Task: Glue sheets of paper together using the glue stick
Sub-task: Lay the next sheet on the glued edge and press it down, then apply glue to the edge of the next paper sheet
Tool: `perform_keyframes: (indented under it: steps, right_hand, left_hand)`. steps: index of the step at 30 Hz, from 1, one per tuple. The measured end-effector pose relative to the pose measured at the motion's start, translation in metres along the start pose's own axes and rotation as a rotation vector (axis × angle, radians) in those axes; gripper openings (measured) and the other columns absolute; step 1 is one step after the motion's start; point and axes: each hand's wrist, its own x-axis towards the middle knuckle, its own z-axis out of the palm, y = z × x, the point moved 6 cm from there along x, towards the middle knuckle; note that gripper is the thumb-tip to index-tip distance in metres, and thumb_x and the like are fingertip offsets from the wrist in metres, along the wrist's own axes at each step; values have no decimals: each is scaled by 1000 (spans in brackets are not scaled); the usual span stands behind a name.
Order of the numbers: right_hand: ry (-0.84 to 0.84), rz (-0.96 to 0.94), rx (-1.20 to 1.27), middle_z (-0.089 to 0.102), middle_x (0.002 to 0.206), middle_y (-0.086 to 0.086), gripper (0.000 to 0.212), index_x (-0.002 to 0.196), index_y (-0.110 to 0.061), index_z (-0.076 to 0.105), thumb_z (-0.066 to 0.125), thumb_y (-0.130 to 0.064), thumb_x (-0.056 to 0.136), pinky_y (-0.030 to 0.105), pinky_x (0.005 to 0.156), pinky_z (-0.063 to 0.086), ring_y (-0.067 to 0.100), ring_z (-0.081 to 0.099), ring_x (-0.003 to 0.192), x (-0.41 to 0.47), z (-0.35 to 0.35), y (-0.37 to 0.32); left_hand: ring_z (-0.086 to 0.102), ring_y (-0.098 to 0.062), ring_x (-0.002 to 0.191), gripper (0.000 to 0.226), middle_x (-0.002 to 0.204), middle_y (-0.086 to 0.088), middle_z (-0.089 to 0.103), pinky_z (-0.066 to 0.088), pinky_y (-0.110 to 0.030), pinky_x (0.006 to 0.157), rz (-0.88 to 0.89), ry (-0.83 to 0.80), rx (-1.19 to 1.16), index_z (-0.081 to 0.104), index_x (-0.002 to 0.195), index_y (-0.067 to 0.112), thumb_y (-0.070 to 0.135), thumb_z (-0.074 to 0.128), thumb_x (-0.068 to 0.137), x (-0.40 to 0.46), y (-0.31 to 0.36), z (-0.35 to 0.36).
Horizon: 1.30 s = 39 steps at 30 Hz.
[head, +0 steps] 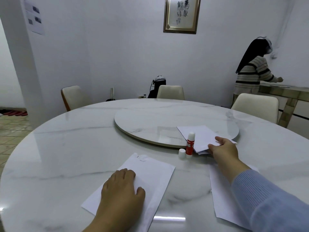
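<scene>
The left hand point(122, 186) lay flat on a sheet of white paper point(150, 171) near the front of the round marble tabletop point(66, 148), its fingers relaxed and slightly bent, the palm pressing the page down. That sheet sat at an angle, and its far corner looked torn or ragged. The right hand point(223, 150), reaching out of a ribbed light-blue sleeve point(267, 198), pinched the near edge of a small stack of white sheets point(202, 138), thumb on top and fingers curled beneath. The stack rested partly on the rim of the marble turntable point(150, 121) at the middle of the tabletop and overhung its edge toward the person. Just to the left of the stack stood the glue stick point(190, 145), upright, red-labelled with a white top, and its white cap point(182, 153) stood on the tabletop touching or just beside its base. Another white sheet point(222, 198) lay flat under the right forearm, close to the tabletop's near edge. Cream-coloured chairs point(170, 92) stood around the far side of the tabletop. On the white wall behind hung a framed piece of calligraphy point(182, 14), and printed pages point(33, 15) were fixed to a pillar on the left. At the far right, another person in a striped sweater point(252, 72) stood facing a side counter point(284, 91).
</scene>
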Motion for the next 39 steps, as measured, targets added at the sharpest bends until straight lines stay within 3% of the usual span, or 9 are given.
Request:
perform_keyframes:
  steps: [5,9,13,16,19,26,32,37,39]
  right_hand:
    - [8,45,-12,59,130,13,48,131,-8,53,66,-7,86,31,89,48,29,61,106,-1,-2,4]
    - [58,25,-95,56,131,14,50,129,-8,51,69,-19,84,33,84,44,32,57,111,-6,-10,-2]
    - [100,-51,-221,59,122,13,49,125,-10,49,65,-29,83,38,78,48,27,55,90,-19,-16,-17]
    - [-82,-120,-350,54,125,9,61,123,-16,53,78,-33,70,34,77,47,22,55,94,-32,7,-28]
    - [-204,-80,-408,43,131,9,79,125,-15,55,82,-51,61,31,81,45,20,55,97,-40,33,-26]
    - [-107,-82,-313,47,119,11,39,100,-15,66,73,-44,74,32,81,44,24,54,89,-37,49,-23]
    - [95,-387,-142,44,100,-1,25,89,-18,53,68,-38,83,26,77,37,20,52,90,-60,32,-58]
    - [-333,-322,-43,67,80,-3,21,85,-22,59,68,-40,82,29,59,44,17,63,74,-86,26,-69]
    - [-342,-344,-40,65,70,-5,19,83,-22,66,74,-38,77,33,60,49,14,61,61,-95,15,-60]
  left_hand:
    - [35,-9,120,29,121,14,43,26,-25,103,-2,-2,2,41,115,28,34,38,87,1,-1,1]
    - [35,-9,121,29,123,13,43,25,-25,103,-4,1,12,41,116,28,34,38,88,1,-2,1]
    - [28,-13,132,42,137,9,38,20,-30,110,-2,-39,53,38,126,30,46,35,88,-1,0,5]
    - [9,-18,144,61,154,4,20,8,-37,117,8,-140,102,27,140,36,62,32,85,-4,4,12]
    - [9,-19,144,63,154,4,20,7,-37,117,48,-170,117,28,140,38,65,32,83,-4,8,12]
    - [8,-15,144,65,156,8,19,5,-36,118,110,-222,97,28,140,41,64,36,79,-7,14,10]
    - [-1,-10,146,67,159,10,8,0,-33,118,165,-303,110,19,144,43,64,35,83,-8,15,11]
    - [-14,-5,145,64,159,18,-8,-14,-37,117,278,-641,158,8,145,51,52,40,89,-5,18,12]
    - [-12,-5,145,63,158,22,-3,-12,-38,117,296,-761,154,15,142,53,42,48,90,2,20,6]
